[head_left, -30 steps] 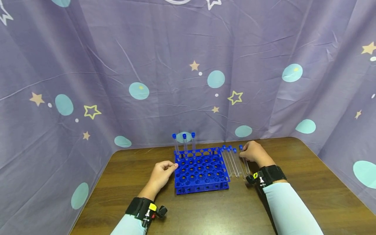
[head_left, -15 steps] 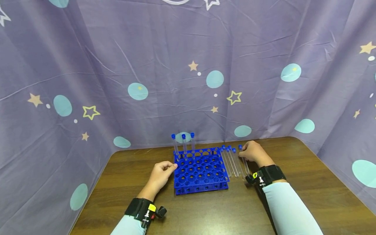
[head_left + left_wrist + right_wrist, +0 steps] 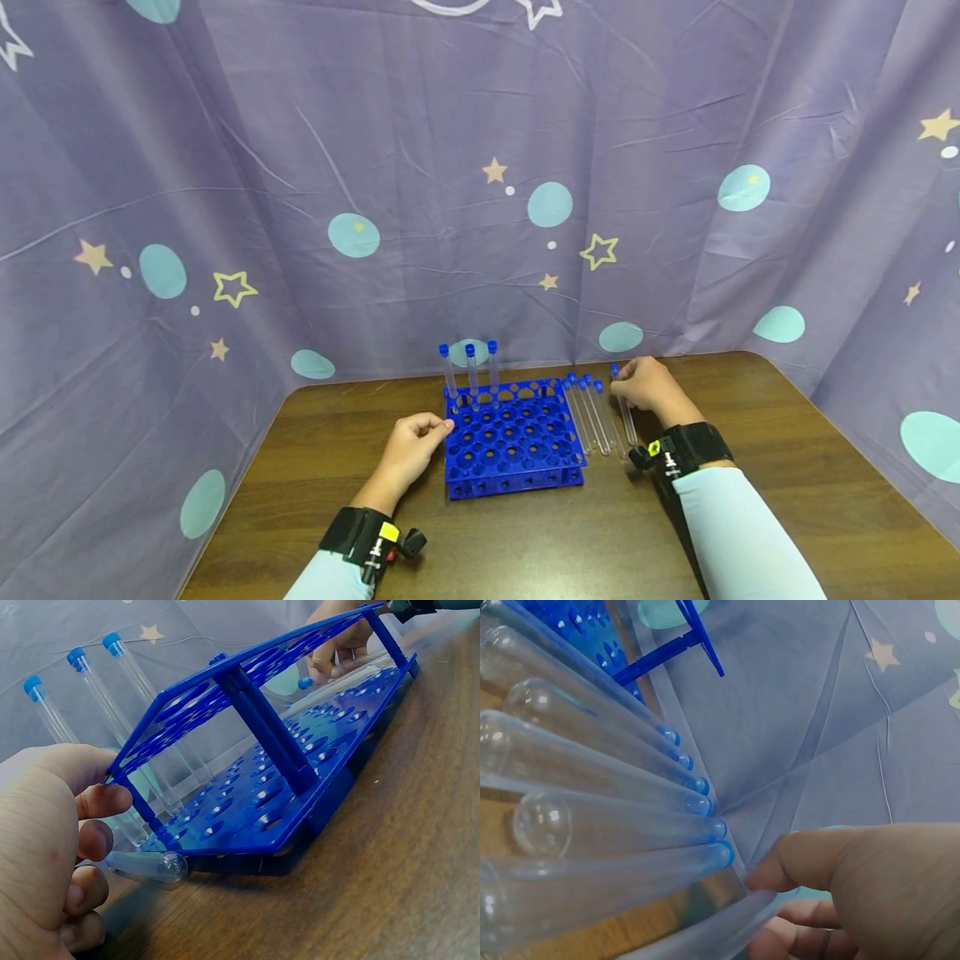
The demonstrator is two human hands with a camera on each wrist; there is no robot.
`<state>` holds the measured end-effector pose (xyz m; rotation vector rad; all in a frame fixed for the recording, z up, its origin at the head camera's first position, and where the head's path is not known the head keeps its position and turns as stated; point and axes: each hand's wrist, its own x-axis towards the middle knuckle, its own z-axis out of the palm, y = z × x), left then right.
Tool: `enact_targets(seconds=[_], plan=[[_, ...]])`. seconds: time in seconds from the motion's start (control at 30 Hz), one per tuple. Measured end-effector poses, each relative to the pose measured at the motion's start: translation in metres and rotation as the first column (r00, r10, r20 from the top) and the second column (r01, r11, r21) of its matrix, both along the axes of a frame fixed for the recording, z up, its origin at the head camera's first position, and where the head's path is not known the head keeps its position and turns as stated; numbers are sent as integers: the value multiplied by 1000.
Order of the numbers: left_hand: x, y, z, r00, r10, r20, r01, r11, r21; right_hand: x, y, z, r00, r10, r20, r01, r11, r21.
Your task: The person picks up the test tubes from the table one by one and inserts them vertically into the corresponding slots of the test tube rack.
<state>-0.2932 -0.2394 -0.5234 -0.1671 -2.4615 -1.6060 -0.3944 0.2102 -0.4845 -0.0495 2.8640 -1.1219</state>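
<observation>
Clear tube, centre-right, begins rising, pickup apparently underway: my right hand pinches it, left hand pinches rack.

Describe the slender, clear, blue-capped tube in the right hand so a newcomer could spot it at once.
On the brown wooden table, find the blue plastic rack with round holes. Just right of it, slender, clear, blue-capped tubes lie side by side. The wanted tube is rightmost, slightly apart from them, and the only one pinched by the right hand.
</observation>
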Motion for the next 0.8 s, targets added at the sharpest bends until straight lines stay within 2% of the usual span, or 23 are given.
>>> enact_targets(seconds=[0.2,0.3,0.5,0.8], plan=[[0,-1,-1,1000,-6,5,6,1000,-8,-2,0,3,996,-25,-86,25,1000,0],[0,-1,0,1000,-8,2,8,1000,-12,-2,-2,4,985,-37,-166,35,999,-16],[0,0,0,1000,-5,-4,5,1000,-6,0,-6,6,941,-99,-323,80,994,-71],[0,0,0,1000,-2,-3,2,1000,-3,1,-9,5,863,-175,-474,121,982,-143]])
